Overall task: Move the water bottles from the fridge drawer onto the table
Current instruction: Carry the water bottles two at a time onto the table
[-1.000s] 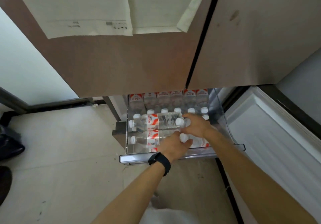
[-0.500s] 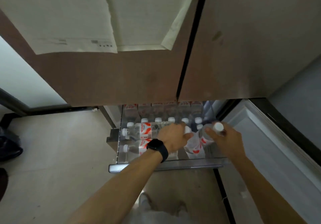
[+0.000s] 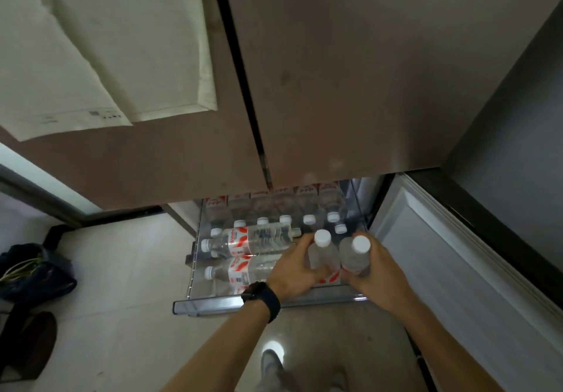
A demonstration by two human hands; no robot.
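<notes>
Pale floor tiles [image 3: 122, 270] surround the clear plastic fridge drawer [image 3: 213, 302], where left hand [image 3: 289, 273] and right hand [image 3: 380, 273] each grip a clear white-capped water bottle [image 3: 323, 254]. Lift both straight up, clearing lying bottles [image 3: 259, 239].

A home kitchen, by the look of it. A tall brown fridge [image 3: 335, 87] stands on a pale tiled floor [image 3: 122, 285]. Its pulled-out drawer [image 3: 213, 302] below the doors holds water bottles [image 3: 256, 238].

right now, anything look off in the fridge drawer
Two lying bottles rest sideways in the drawer, caps pointing left, unlike the upright row behind them. No spill or damage shows.
</notes>
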